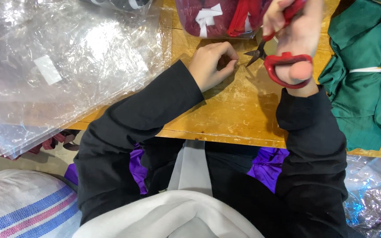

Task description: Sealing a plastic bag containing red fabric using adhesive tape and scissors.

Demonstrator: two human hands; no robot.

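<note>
The right hand (294, 39) grips a pair of scissors (278, 59) with red handles. The thumb passes through the lower loop; the fingers close around the upper handle. The dark blades stand slightly parted, with the tips pointing left toward the left hand (212, 64).

The left hand rests on the table (239, 114), a worn yellow wooden surface. Its thumb and fingertips are pinched together just beside the blade tips. What the pinch holds is too small to tell. The scissors sit between the two hands, above the table, with the blade tips almost at the left fingertips.

Both arms wear black sleeves. A stack of clear plastic bags (58, 70) covers the left part of the table. A bagged dark red garment (221, 17) lies at the far edge. Green cloth (367, 79) lies at the right. A white woven sack (23, 207) with blue and red stripes sits at the lower left.
</note>
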